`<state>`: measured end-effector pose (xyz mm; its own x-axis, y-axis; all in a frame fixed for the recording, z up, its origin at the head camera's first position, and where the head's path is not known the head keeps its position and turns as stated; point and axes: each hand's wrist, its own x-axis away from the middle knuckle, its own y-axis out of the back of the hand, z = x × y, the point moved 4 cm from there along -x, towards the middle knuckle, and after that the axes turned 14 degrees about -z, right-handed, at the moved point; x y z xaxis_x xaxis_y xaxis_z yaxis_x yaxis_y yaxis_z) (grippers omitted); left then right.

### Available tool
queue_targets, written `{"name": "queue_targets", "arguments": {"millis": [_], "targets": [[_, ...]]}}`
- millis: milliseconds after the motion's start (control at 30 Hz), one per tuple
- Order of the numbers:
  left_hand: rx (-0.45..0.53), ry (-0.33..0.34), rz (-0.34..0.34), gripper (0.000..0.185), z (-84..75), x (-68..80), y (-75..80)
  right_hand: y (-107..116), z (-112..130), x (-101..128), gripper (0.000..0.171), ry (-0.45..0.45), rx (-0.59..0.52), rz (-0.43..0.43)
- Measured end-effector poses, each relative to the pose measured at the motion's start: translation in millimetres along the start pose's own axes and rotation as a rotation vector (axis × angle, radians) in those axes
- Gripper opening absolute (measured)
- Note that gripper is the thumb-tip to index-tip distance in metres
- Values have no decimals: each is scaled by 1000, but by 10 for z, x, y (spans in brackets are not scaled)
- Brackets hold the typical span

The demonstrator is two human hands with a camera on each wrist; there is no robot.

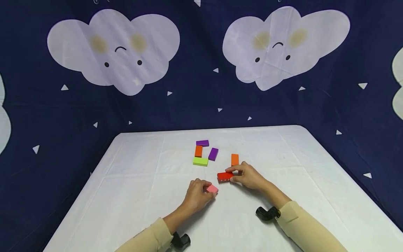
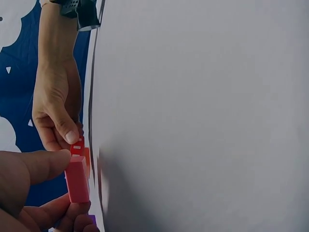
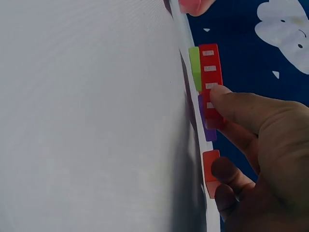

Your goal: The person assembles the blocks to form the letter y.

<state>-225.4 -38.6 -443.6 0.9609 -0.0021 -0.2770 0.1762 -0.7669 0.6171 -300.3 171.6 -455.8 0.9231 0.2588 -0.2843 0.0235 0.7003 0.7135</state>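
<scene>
The right hand (image 1: 248, 176) pinches a red rectangular wooden block (image 1: 225, 176) with white dashes on its near side, no readable writing, on the white table (image 1: 283, 168). Just near-left, the left hand (image 1: 196, 194) pinches a pink wooden block (image 1: 212, 189). An orange block (image 1: 234, 159) lies just beyond.

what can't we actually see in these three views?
- Red block: head view, its right end is covered by the right hand.
- Pink block: head view, the left hand covers its left end.
- Marks on the red block: too small in the head view; in the right wrist view the thumb covers some.
- Table: both wrist views show it edge-on, so the layout is unreadable.
</scene>
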Motion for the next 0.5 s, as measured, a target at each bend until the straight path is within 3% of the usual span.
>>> {"name": "queue_targets", "arguments": {"millis": [267,500], "targets": [[-7,-21,1,32,22,50,-30,7,-3,41,35,58,-57,47],[-14,-23,7,30,27,70,-56,-5,-13,74,35,55,-77,82]]}}
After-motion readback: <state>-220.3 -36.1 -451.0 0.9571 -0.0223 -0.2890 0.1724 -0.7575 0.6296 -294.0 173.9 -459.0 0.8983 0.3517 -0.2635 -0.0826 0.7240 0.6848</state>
